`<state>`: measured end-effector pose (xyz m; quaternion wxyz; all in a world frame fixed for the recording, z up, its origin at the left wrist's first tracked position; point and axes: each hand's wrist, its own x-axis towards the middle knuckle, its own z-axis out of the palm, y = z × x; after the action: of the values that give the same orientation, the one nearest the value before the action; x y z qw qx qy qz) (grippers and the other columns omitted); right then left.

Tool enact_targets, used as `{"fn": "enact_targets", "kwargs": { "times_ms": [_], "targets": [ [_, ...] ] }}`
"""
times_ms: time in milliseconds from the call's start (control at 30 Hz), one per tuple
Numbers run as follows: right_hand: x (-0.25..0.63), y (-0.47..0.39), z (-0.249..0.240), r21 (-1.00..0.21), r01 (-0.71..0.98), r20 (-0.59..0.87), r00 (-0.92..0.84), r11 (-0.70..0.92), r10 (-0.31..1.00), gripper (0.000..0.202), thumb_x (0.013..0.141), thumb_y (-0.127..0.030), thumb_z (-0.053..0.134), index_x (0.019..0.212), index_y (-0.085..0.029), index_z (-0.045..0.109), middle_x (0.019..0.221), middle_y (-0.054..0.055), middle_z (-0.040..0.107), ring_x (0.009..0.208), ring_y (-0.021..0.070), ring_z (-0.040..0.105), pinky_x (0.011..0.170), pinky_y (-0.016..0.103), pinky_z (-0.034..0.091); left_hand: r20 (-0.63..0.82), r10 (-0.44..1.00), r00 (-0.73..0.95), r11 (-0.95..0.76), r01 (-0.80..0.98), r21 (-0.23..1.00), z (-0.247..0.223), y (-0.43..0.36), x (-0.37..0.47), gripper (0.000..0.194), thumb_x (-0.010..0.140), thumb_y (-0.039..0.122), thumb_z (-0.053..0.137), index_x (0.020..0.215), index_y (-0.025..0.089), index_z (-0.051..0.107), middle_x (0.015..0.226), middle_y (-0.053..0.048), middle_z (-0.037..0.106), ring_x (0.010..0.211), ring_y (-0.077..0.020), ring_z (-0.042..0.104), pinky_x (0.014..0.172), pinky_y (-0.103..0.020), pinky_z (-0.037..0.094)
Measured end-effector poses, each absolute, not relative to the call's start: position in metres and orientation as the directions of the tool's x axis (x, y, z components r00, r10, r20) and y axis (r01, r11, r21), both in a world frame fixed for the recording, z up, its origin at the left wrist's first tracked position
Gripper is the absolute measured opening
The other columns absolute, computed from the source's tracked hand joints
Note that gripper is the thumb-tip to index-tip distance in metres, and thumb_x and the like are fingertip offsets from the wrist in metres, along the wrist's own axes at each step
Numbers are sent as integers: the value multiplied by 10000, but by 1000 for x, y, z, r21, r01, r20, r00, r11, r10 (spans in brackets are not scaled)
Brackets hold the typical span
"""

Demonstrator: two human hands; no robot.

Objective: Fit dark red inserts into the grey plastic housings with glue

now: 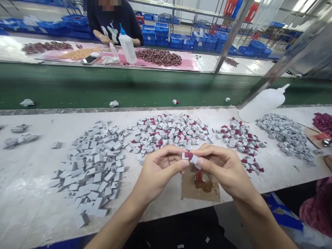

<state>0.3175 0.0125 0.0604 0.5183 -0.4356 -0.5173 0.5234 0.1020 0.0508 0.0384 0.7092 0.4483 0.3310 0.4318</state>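
Between my two hands, over the table's front half, is a small grey-and-maroon plastic piece (190,157). My left hand (162,169) pinches its left end between thumb and fingers. On its right end, the thumb and fingers of my right hand (221,164) are closed. Below the hands lies a brown cardboard square (188,190) bearing a small red-rimmed round container (205,177) in a puddle of amber liquid. Left of my hands spreads a heap of loose grey blocks (95,166). Just beyond them is a pile of grey-and-maroon pieces (168,131).
A smaller grey-and-maroon pile (241,136), a grey pile (285,135) and a maroon pile (323,122) lie to the right. A white squeeze bottle (263,103) leans near a metal post. Past the green conveyor belt (145,84), a person (114,24) works at another table.
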Motion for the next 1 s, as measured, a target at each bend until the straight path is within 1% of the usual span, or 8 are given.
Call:
{"fn": "enact_targets", "kwargs": {
  "times_ms": [133, 233, 333, 400, 500, 600, 833, 1000],
  "targets": [
    [322, 20, 67, -999, 1, 48, -154, 49, 987, 119, 1038, -366, 934, 1131, -304, 974, 971, 63, 875, 812, 190, 824, 692, 291, 695, -82, 895, 439, 202, -234, 951, 45, 55, 100, 169, 883, 191, 1011, 1018, 234, 918, 939, -20, 861, 814, -144, 804, 761, -230, 676],
    [324, 44, 71, -997, 67, 31, -205, 46, 978, 199, 1041, -456, 923, 1134, -282, 955, 1033, 78, 899, 906, 225, 868, 796, 358, 738, -66, 896, 440, 109, -73, 991, 54, 71, 94, 157, 1000, 347, 914, 1108, 236, 887, 925, -37, 843, 822, -183, 798, 762, -294, 674],
    [321, 99, 68, -941, 334, -21, -224, 57, 974, 301, 1097, -471, 840, 1296, -256, 908, 1081, 80, 907, 977, 246, 877, 905, 436, 752, -76, 945, 317, 21, 174, 984, 58, 108, 84, 289, 1011, 446, 861, 1202, 229, 862, 970, -64, 844, 828, -225, 797, 727, -339, 663],
    [314, 151, 62, -846, 532, -50, -135, 29, 990, 354, 1156, -382, 754, 1458, -216, 834, 1088, 96, 894, 966, 240, 858, 932, 449, 740, -40, 985, 169, -12, 299, 954, 57, 144, 78, 287, 989, 396, 854, 1211, 214, 853, 1059, -82, 841, 882, -235, 795, 766, -354, 665],
    [293, 230, 48, -756, 654, -25, -23, -4, 999, 373, 1174, -359, 748, 1509, -194, 758, 1386, 148, 820, 1183, 277, 816, 1056, 506, 706, -11, 1000, 16, 4, 401, 916, 50, 202, 75, 183, 1023, 283, 830, 1166, 169, 819, 1118, -90, 816, 999, -235, 785, 903, -385, 679],
    [269, 288, 36, -690, 724, -29, -32, 3, 999, 432, 1144, -446, 809, 1503, -219, 734, 1556, 135, 728, 1309, 307, 770, 1099, 541, 692, -52, 998, -38, 64, 487, 871, 41, 252, 80, 279, 1099, 351, 836, 1294, 159, 783, 1271, -106, 806, 1114, -249, 794, 981, -450, 702],
    [281, 304, 45, -668, 741, -60, 36, -67, 998, 422, 1143, -441, 810, 1490, -211, 740, 1512, 128, 750, 1279, 298, 781, 1082, 530, 698, -171, 985, 21, 123, 608, 784, 34, 316, 131, 407, 1186, 444, 714, 1486, 171, 745, 1490, -128, 749, 1283, -301, 782, 1076, -506, 694],
    [346, 215, 61, -746, 662, -26, 85, -76, 996, 382, 1020, -489, 828, 1180, -147, 884, 1179, 178, 900, 1068, 356, 876, 945, 509, 739, -297, 942, 158, 112, 687, 718, 31, 334, 184, 431, 1130, 429, 810, 1489, 199, 740, 1504, -142, 751, 1273, -300, 782, 1073, -517, 698]
  ]
}}
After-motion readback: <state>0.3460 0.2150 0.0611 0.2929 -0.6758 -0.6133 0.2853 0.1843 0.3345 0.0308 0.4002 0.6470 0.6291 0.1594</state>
